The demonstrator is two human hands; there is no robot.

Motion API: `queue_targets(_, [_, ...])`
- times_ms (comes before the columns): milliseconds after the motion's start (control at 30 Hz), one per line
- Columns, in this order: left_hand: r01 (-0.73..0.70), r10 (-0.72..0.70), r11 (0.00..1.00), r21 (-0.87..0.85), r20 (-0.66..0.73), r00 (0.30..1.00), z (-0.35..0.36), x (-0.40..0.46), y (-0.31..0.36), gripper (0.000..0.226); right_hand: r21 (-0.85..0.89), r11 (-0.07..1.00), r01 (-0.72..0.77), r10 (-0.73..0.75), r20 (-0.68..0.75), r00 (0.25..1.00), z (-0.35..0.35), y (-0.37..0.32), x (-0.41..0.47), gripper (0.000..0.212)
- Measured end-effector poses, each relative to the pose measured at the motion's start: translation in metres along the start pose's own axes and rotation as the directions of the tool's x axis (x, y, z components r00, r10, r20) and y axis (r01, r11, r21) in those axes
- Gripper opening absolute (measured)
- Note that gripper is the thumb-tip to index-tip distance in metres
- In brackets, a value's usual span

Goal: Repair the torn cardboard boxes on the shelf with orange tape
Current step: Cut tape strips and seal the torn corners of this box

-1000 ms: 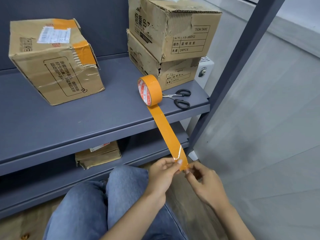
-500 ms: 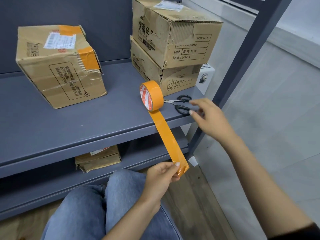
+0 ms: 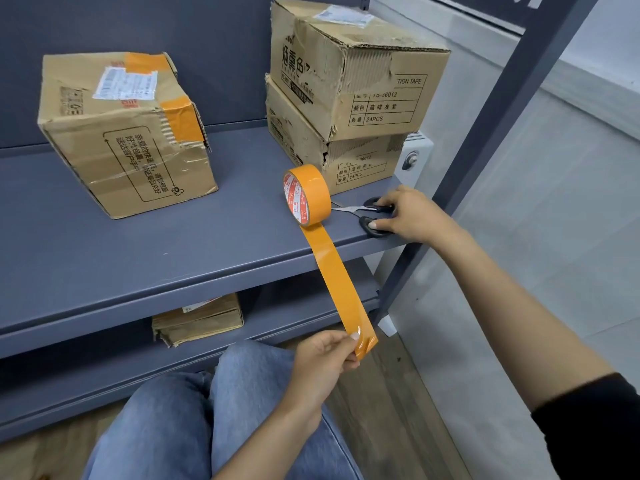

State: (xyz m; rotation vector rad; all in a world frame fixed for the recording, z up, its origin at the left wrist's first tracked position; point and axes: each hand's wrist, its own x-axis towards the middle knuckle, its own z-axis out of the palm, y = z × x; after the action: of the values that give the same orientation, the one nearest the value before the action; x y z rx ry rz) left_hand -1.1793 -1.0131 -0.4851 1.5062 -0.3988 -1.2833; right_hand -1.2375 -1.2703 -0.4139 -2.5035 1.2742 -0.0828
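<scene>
Your left hand (image 3: 323,358) pinches the free end of the orange tape strip (image 3: 341,289), pulled from the upright orange tape roll (image 3: 307,198) on the grey metal shelf (image 3: 138,258). Your right hand (image 3: 412,216) curls its fingers onto the black-handled scissors (image 3: 367,211) beside two stacked torn cardboard boxes (image 3: 346,98).

A second ago both hands pinched the free end of the tape strip (image 3: 341,289) together; since then the right hand (image 3: 410,216) has let go and travelled up to the shelf (image 3: 138,258), where half a second ago it hovered just short of the scissors (image 3: 372,216); now it rests on their black handles, the thumb touching the nearer loop and the fingers lying over the farther one; the left hand (image 3: 323,362) alone now pinches the strip's end.
</scene>
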Motion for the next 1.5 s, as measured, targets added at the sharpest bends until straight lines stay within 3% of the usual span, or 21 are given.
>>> queue_targets(100, [-0.001, 0.001, 1.0, -0.001, -0.008, 1.0, 0.0, 0.001, 0.0, 0.013, -0.122, 0.991, -0.053, 0.046, -0.059, 0.997, -0.009, -0.001, -0.021, 0.045])
queue_targets(167, [-0.003, 0.003, 1.0, -0.006, -0.012, 1.0, 0.0, 0.002, -0.001, 0.013, -0.047, 0.997, -0.054, 0.051, -0.055, 0.997, -0.016, 0.001, -0.037, 0.038])
queue_targets(267, [-0.004, 0.004, 1.0, -0.002, -0.015, 1.0, 0.0, 0.002, -0.002, 0.014, 0.18, 0.983, -0.029, 0.004, 0.139, 0.99, -0.025, 0.009, -0.057, 0.026])
queue_targets(400, [0.0, 0.0, 1.0, -0.017, -0.019, 1.0, 0.002, 0.002, -0.001, 0.013, 0.218, 0.976, -0.01, -0.089, 0.439, 0.894, -0.025, 0.018, -0.063, 0.022])
queue_targets(467, [-0.003, 0.003, 1.0, -0.016, -0.017, 1.0, 0.003, 0.002, 0.0, 0.013, 0.215, 0.977, -0.017, -0.098, 0.514, 0.852, -0.023, 0.017, -0.061, 0.028])
queue_targets(600, [-0.007, 0.007, 1.0, -0.004, -0.023, 1.0, 0.001, 0.002, -0.001, 0.012, 0.206, 0.978, -0.007, -0.117, 0.585, 0.803, -0.019, 0.008, -0.056, 0.069])
queue_targets(867, [0.009, -0.008, 1.0, 0.022, -0.026, 1.0, -0.004, 0.002, -0.002, 0.013, 0.232, 0.973, 0.009, -0.144, 0.572, 0.808, -0.004, 0.004, -0.048, 0.045])
queue_targets(1000, [0.014, -0.014, 1.0, 0.024, -0.025, 1.0, -0.006, 0.004, -0.003, 0.013, 0.242, 0.969, 0.042, -0.169, 0.53, 0.831, 0.003, 0.006, -0.046, 0.022])
queue_targets(1500, [0.03, -0.031, 1.0, -0.007, -0.025, 0.999, -0.012, 0.002, -0.003, 0.011, 0.286, 0.953, 0.103, -0.227, 0.444, 0.867, 0.011, 0.01, -0.047, 0.018])
